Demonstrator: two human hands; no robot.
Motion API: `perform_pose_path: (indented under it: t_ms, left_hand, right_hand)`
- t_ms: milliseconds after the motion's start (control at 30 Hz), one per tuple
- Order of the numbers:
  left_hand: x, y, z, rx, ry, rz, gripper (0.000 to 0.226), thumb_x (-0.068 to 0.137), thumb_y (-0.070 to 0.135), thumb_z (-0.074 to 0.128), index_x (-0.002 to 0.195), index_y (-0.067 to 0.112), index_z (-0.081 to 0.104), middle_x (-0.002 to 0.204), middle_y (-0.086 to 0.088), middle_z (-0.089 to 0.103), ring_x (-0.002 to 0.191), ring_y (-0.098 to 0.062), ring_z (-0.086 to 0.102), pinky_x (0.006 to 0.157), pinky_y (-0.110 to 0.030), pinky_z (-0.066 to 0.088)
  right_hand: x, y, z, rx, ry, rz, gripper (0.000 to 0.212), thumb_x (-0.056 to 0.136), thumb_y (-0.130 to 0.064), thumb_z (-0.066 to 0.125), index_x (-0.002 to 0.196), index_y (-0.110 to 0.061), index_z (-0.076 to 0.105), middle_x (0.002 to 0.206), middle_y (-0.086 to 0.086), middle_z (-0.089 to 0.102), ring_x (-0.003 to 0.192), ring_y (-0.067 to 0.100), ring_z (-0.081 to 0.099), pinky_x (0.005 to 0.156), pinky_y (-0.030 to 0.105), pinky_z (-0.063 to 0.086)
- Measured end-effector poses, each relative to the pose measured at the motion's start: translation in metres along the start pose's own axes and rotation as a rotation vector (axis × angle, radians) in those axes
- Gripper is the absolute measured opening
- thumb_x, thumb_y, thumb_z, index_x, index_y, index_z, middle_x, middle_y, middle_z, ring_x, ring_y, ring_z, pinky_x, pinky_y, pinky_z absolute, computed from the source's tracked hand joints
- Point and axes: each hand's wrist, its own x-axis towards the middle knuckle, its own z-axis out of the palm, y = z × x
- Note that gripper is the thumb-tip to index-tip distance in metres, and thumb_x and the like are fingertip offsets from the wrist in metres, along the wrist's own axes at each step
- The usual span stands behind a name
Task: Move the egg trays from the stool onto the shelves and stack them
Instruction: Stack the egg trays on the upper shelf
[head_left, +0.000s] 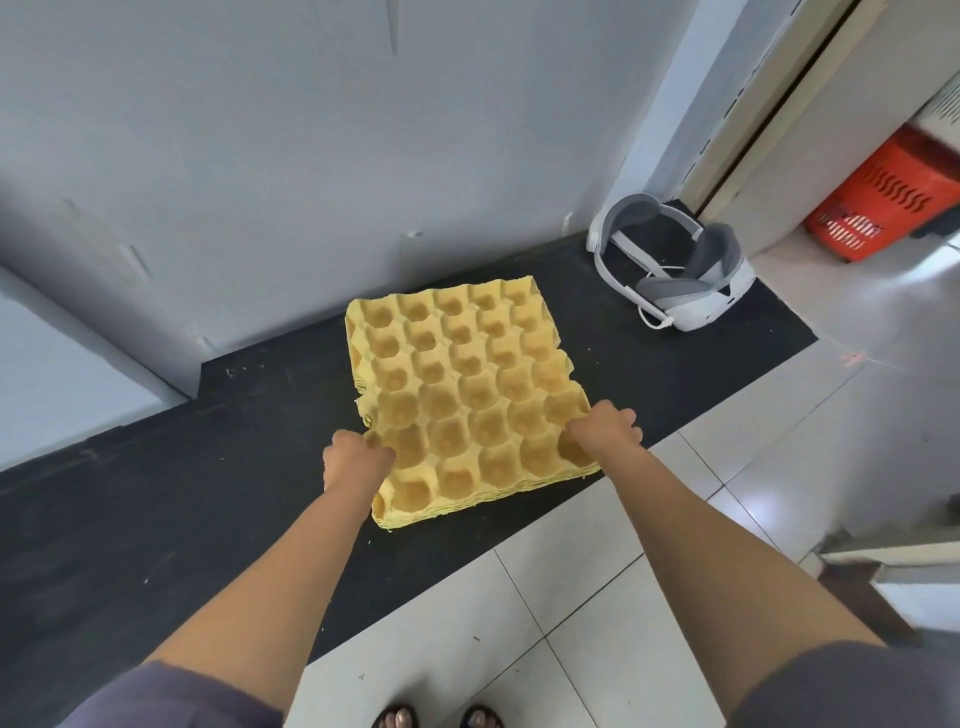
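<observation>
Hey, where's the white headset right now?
In the head view, the white headset lies at the right end of the black ledge, right of the yellow egg tray stack and left of the orange basket.

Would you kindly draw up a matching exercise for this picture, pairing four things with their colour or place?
Things:
1. egg trays
2. headset
3. basket
4. left hand

Descriptions:
A. red, at the far right edge of the view
B. grips the stack's near left corner
C. yellow, stacked on the black surface
D. white and grey, lying to the right of the stack

Pairs: 1-C, 2-D, 3-A, 4-B
</observation>
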Motion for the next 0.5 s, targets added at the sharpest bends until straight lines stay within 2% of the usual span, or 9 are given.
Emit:
perform_pose_path:
  t_ms: [33, 100, 133, 200, 233, 333, 400, 500]
  left_hand:
    - [0.002, -0.001, -0.002, -0.007, 0.004, -0.006, 0.043, 0.075, 0.007, 0.058, 0.113, -0.013, 0.05, 0.126, -0.032, 0.049, 0.098, -0.047, 0.056, 0.049, -0.025, 0.028]
    - [0.001, 0.0, -0.006, -0.031, 0.027, -0.004, 0.028, 0.075, 0.007, 0.058, 0.097, -0.009, 0.052, 0.124, -0.031, 0.051, 0.074, -0.039, 0.057, 0.048, -0.024, 0.029]
    - [-0.001, 0.002, -0.008, -0.049, 0.034, 0.003, 0.03, 0.075, 0.009, 0.06, 0.097, -0.009, 0.052, 0.124, -0.03, 0.052, 0.074, -0.037, 0.058, 0.048, -0.027, 0.036]
    - [-0.001, 0.005, -0.011, -0.047, 0.047, -0.01, 0.048, 0.073, 0.014, 0.064, 0.113, -0.01, 0.052, 0.125, -0.029, 0.052, 0.095, -0.043, 0.06, 0.063, -0.041, 0.052]
    - [-0.002, 0.006, -0.012, -0.038, 0.053, -0.016, 0.054, 0.073, 0.017, 0.066, 0.118, -0.008, 0.051, 0.124, -0.028, 0.052, 0.098, -0.043, 0.06, 0.068, -0.044, 0.053]
    - [-0.006, 0.01, -0.015, -0.056, 0.034, -0.007, 0.056, 0.075, 0.02, 0.07, 0.121, -0.003, 0.047, 0.118, -0.019, 0.055, 0.095, -0.037, 0.06, 0.063, -0.036, 0.045]
    - [-0.005, 0.011, -0.017, -0.084, 0.022, 0.002, 0.056, 0.075, 0.021, 0.071, 0.119, -0.004, 0.049, 0.113, -0.02, 0.059, 0.097, -0.037, 0.06, 0.064, -0.036, 0.043]
    - [-0.005, 0.01, -0.021, -0.127, 0.02, -0.015, 0.062, 0.065, 0.029, 0.073, 0.115, 0.001, 0.049, 0.109, -0.018, 0.059, 0.098, -0.037, 0.058, 0.077, -0.041, 0.05]
  right_hand:
    - [-0.001, 0.0, 0.001, 0.033, -0.004, -0.002, 0.043, 0.093, -0.025, 0.051, 0.132, -0.009, 0.041, 0.137, 0.014, 0.035, 0.121, 0.034, 0.042, 0.092, 0.041, 0.044]
    - [-0.002, 0.002, 0.001, 0.094, 0.011, -0.029, 0.033, 0.089, -0.025, 0.054, 0.117, -0.008, 0.049, 0.124, 0.013, 0.047, 0.109, 0.033, 0.052, 0.083, 0.039, 0.048]
    - [-0.003, 0.005, 0.001, 0.117, 0.03, -0.047, 0.028, 0.088, -0.026, 0.055, 0.109, -0.008, 0.051, 0.115, 0.012, 0.053, 0.101, 0.031, 0.055, 0.077, 0.038, 0.048]
    - [-0.005, 0.008, -0.002, 0.138, 0.053, -0.079, 0.022, 0.087, -0.027, 0.057, 0.097, -0.009, 0.05, 0.095, 0.008, 0.056, 0.083, 0.024, 0.056, 0.068, 0.034, 0.045]
    - [-0.006, 0.008, -0.004, 0.143, 0.063, -0.086, 0.023, 0.087, -0.028, 0.057, 0.097, -0.009, 0.05, 0.088, 0.006, 0.054, 0.078, 0.023, 0.054, 0.066, 0.034, 0.044]
    - [-0.01, 0.007, -0.013, 0.188, 0.086, -0.087, 0.036, 0.088, -0.032, 0.056, 0.113, -0.008, 0.046, 0.093, 0.005, 0.051, 0.083, 0.023, 0.054, 0.069, 0.035, 0.046]
    - [-0.012, 0.004, -0.018, 0.252, 0.074, -0.085, 0.048, 0.09, -0.034, 0.054, 0.127, -0.008, 0.037, 0.1, 0.005, 0.046, 0.09, 0.024, 0.051, 0.074, 0.037, 0.047]
    - [-0.015, 0.002, -0.021, 0.322, 0.073, -0.088, 0.048, 0.09, -0.032, 0.055, 0.128, -0.009, 0.035, 0.1, 0.005, 0.047, 0.095, 0.024, 0.052, 0.08, 0.04, 0.051]
